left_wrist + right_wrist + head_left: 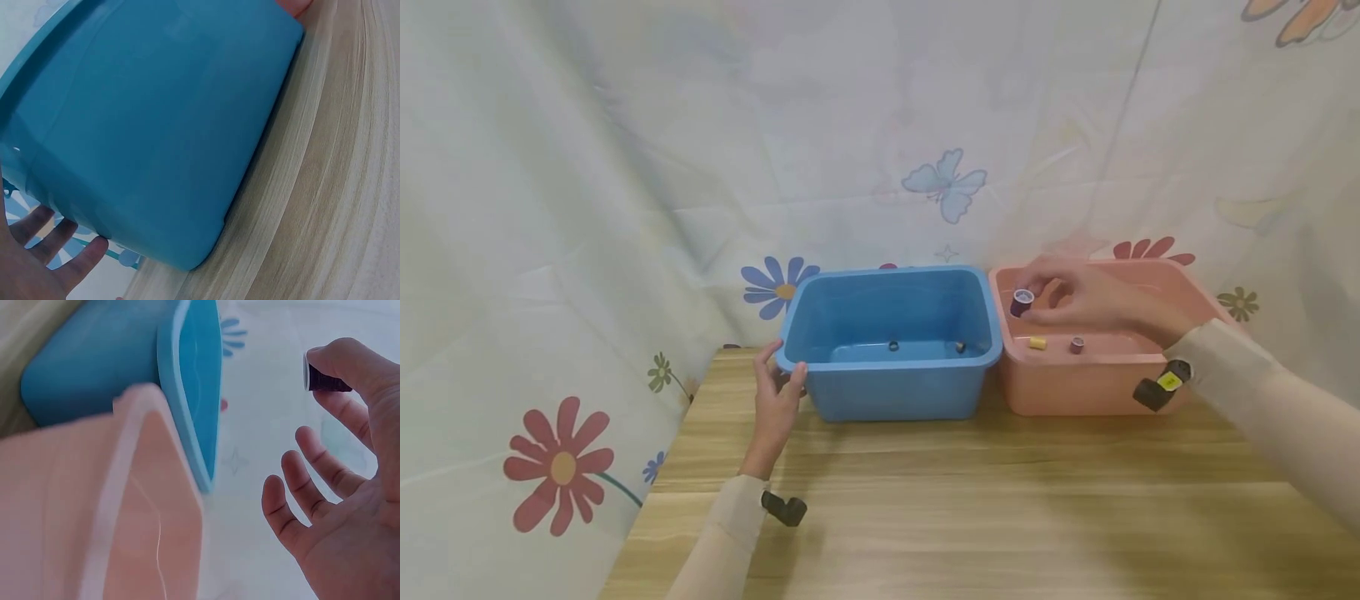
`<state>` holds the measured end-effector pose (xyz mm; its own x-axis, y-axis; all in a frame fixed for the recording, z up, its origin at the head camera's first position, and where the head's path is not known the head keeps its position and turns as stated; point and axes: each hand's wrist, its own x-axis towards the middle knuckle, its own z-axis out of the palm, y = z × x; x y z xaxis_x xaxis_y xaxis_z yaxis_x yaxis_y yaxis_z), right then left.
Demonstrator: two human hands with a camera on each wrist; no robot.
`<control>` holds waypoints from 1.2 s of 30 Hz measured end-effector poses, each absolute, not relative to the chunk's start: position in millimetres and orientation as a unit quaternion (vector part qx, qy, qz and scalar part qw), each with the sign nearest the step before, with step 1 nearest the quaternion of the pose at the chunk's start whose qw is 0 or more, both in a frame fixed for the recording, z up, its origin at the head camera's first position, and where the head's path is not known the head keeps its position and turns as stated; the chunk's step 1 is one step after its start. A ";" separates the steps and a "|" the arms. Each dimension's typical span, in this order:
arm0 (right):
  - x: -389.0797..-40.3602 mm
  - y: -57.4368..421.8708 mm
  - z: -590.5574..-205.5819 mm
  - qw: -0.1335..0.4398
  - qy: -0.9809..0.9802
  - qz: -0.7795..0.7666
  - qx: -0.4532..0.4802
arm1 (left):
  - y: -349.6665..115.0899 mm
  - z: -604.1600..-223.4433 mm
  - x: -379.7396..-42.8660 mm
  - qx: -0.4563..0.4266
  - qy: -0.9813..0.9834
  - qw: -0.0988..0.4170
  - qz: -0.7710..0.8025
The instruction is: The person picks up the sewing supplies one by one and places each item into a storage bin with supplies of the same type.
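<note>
My right hand [1078,296] is over the left part of the pink tub [1090,387]. Between thumb and forefinger it pinches a small dark purple cap-like piece [1021,303] with a white rim; the other fingers are spread, as the right wrist view shows. My left hand [775,404] grips the front left corner of the blue tub [895,392], thumb at the front and fingers against the outer side wall. In the pink tub lie a small yellow cylinder [1037,342] and a small purple piece [1077,344]. Two small dark pieces sit apart on the blue tub's floor.
Both tubs stand side by side, rims nearly touching, on a wood-grain table [925,508]. Behind and left of them hangs a pale curtain [820,133] printed with flowers and butterflies. The tub walls are tall beside the small pieces.
</note>
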<state>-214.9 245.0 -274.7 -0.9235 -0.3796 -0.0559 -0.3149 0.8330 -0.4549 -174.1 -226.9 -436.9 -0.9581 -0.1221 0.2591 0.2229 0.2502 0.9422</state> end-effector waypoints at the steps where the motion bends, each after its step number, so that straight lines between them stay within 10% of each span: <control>1: -218.5 248.0 -275.6 0.071 0.954 -0.234 -0.176 | -228.5 -441.0 -176.7 -0.032 -0.777 0.142 -0.613; 36: -301.4 321.2 -310.6 0.029 0.934 -0.320 -0.155 | -238.4 -468.0 -193.1 -0.043 -0.777 0.168 -0.605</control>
